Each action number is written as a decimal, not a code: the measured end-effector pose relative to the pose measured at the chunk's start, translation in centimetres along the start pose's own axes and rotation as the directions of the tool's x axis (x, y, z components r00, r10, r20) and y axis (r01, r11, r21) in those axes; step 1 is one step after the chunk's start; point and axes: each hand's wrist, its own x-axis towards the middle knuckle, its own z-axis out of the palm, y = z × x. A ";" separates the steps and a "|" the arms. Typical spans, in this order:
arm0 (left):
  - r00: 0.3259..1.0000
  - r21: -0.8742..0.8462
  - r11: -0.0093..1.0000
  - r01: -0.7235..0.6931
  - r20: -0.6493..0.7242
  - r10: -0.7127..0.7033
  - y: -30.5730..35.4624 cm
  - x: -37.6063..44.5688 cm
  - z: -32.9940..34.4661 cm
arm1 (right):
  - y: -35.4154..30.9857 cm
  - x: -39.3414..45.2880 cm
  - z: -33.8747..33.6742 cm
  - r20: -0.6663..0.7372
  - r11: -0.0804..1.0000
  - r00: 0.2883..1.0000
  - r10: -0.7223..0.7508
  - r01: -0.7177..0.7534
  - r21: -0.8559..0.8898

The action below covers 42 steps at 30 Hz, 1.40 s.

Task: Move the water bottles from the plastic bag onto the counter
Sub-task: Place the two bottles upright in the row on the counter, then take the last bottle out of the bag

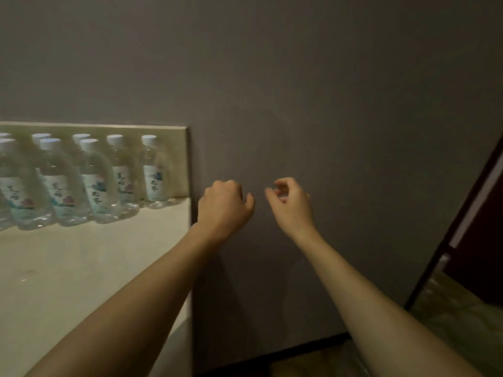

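While the clear, white-capped plastic water bottles [109, 183] stand upright along the pale counter [81, 268], leftward, the nearer left hand [224, 205] is fisted empty; the right hand [290, 202] curls loosely, empty; no bag visible.

Two bare forearms reach into view from below, with no sleeves, watch, bracelets or rings on them. The left hand [223, 206] and right hand [290, 204] are ungloved. The forearms are slim and smooth, and the nails are too blurred to make out.
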 end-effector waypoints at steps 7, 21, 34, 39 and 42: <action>0.991 -0.014 0.994 -0.107 0.078 0.107 12.2 -3.1 6.1 | 7.7 -1.1 -10.8 -0.061 0.997 0.995 0.076 -0.075 0.015; 0.857 -0.203 0.970 -0.137 0.467 0.219 27.7 -3.8 25.4 | 29.3 0.0 -23.9 -0.104 0.912 0.908 0.405 -0.409 -0.020; 0.543 -0.160 0.987 0.020 0.830 0.124 36.8 -0.7 49.0 | 52.6 5.8 -29.6 0.005 0.611 0.615 0.789 -0.783 -0.115; 0.412 -0.121 0.991 0.057 0.907 0.087 39.9 -0.8 55.8 | 59.0 5.7 -30.0 0.094 0.494 0.485 0.869 -0.844 -0.209; 0.351 -0.111 0.993 0.049 0.933 0.087 42.1 -0.9 60.6 | 63.8 6.5 -30.3 0.134 0.438 0.417 0.899 -0.868 -0.235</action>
